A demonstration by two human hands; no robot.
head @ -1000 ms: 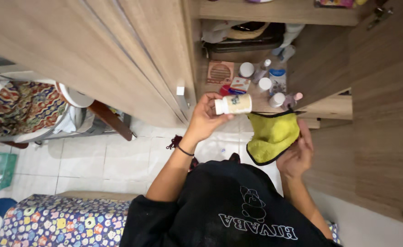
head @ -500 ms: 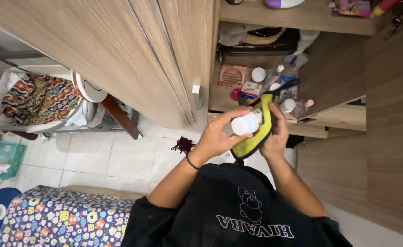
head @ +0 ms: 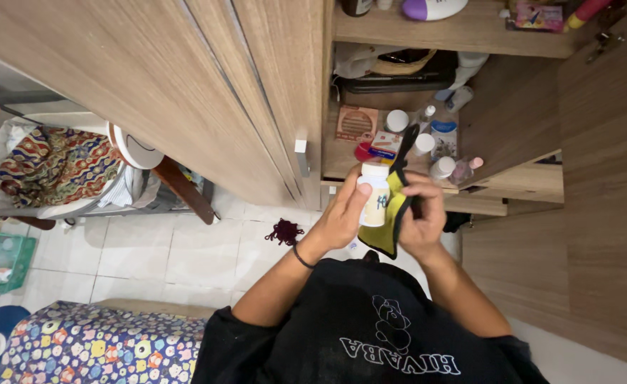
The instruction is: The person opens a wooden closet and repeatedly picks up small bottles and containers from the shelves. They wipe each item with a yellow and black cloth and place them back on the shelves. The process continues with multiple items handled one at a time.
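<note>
1. Bottle (head: 374,203): small, pale cream plastic with a white cap and a printed label. It stands roughly upright, cap toward the cupboard shelf, gripped around its body and pressed against the cloth.
2. Cloth (head: 394,213): yellow-green with a black edging. It is folded around the bottle's right side, a black-edged corner sticking up past the cap and its lower end hanging below the bottle.

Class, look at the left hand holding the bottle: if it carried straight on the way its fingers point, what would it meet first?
Probably the yellow cloth held by the right hand: the left hand points across the white bottle into it. Depth is hard to judge.
</note>
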